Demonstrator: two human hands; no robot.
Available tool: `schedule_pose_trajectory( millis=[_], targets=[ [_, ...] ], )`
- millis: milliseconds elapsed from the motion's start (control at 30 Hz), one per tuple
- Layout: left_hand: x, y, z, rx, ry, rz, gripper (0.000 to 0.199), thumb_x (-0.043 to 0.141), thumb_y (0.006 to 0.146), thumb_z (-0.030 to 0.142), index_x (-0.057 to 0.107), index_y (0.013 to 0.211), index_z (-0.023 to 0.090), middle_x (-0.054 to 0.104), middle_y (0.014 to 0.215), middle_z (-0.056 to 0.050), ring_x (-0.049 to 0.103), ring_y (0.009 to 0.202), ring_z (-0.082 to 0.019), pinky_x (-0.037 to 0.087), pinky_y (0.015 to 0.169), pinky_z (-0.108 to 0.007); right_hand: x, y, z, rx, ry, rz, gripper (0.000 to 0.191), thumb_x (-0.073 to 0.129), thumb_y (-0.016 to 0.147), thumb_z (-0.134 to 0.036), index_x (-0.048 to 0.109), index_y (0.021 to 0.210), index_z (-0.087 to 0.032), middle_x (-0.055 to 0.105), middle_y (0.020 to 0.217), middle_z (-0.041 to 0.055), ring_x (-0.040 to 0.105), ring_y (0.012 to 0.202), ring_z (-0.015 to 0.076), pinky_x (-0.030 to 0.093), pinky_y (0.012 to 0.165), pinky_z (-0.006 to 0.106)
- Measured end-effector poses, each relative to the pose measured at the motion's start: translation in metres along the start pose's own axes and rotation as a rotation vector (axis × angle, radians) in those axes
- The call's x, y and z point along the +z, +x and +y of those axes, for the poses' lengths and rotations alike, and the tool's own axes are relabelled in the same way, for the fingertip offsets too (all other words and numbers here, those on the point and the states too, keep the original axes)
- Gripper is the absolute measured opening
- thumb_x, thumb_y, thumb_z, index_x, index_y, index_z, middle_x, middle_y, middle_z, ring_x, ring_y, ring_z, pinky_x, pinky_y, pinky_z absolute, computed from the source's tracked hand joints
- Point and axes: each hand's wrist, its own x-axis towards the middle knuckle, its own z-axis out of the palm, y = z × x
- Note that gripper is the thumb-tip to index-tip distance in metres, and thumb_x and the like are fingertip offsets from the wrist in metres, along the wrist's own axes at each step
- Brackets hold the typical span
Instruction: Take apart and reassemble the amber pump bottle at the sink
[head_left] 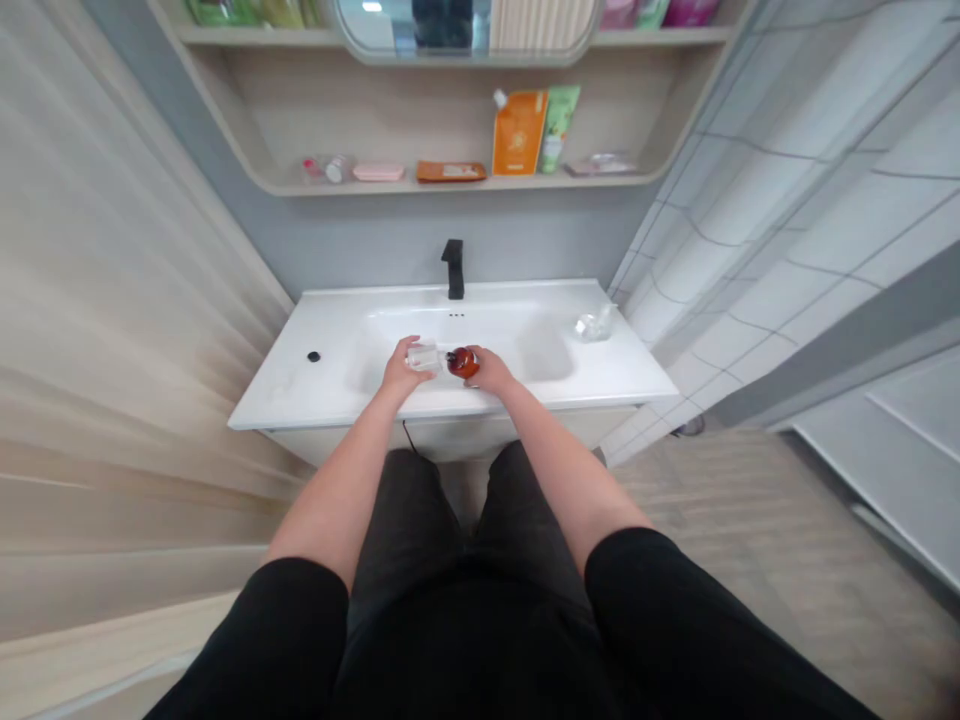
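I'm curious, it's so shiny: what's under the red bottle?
White sink shows around the red bottle; the bottle itself and the right hand cover what's directly underneath.

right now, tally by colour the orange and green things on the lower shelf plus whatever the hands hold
Orange: 2, pouch and flat packet
Green: 1, tube
Clear: 1, container in left hand
Red-brown: 1, bottle in right hand
Total: 5
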Motion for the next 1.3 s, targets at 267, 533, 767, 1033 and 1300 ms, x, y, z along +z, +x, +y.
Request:
schedule_pose_trajectory(
  millis=[267,533,767,1033,1300],
  targets=[
    [0.001,-0.001,0.002,0.008,0.061,-0.003,0.094,0.096,0.046,0.014,0.066,0.134,0.027,0.072,0.128,-0.008,0.075,0.108,-0.029,0.066,0.092,-0.046,0.0,-0.001,0.0,-0.016,0.015,0.001,0.086,0.094,0.059,-0.012,0.073,0.141,-0.026,0.082,0.134,0.0068,0.077,0.124,0.0347,0.06,0.112,0.047],
    [0.001,-0.002,0.004,0.011,0.096,-0.005,0.097,0.098,0.048,0.016,0.065,0.138,0.026,0.073,0.134,-0.01,0.076,0.109,-0.028,0.065,0.091,-0.041,0.001,0.001,0.003,-0.016,-0.017,-0.004,0.088,0.096,0.06,-0.013,0.071,0.143,-0.026,0.081,0.138,0.008,0.076,0.125,0.035,0.06,0.113,0.047],
    [0.0,-0.001,0.003,0.004,0.058,-0.017,0.095,0.097,0.046,0.014,0.066,0.135,0.026,0.072,0.134,-0.011,0.076,0.107,-0.029,0.066,0.09,-0.045,0.003,0.003,0.005,-0.021,-0.054,-0.017,0.09,0.096,0.062,-0.014,0.07,0.147,-0.024,0.08,0.138,0.0098,0.076,0.126,0.0352,0.06,0.113,0.047],
    [-0.003,0.001,-0.002,0.043,0.059,-0.028,0.096,0.097,0.046,0.014,0.067,0.136,0.028,0.072,0.131,-0.008,0.075,0.104,-0.026,0.065,0.087,-0.043,0.004,0.003,0.007,-0.025,-0.065,-0.015,0.09,0.095,0.063,-0.014,0.069,0.149,-0.025,0.08,0.141,0.0098,0.076,0.129,0.0354,0.059,0.116,0.047],
    [-0.006,0.006,-0.008,0.067,0.093,-0.034,0.099,0.097,0.044,0.016,0.07,0.139,0.029,0.073,0.131,-0.009,0.076,0.105,-0.027,0.063,0.094,-0.047,0.005,0.004,0.009,-0.039,-0.053,-0.017,0.088,0.096,0.063,-0.014,0.07,0.146,-0.024,0.08,0.138,0.0098,0.076,0.126,0.0355,0.059,0.114,0.047]
  ],
)
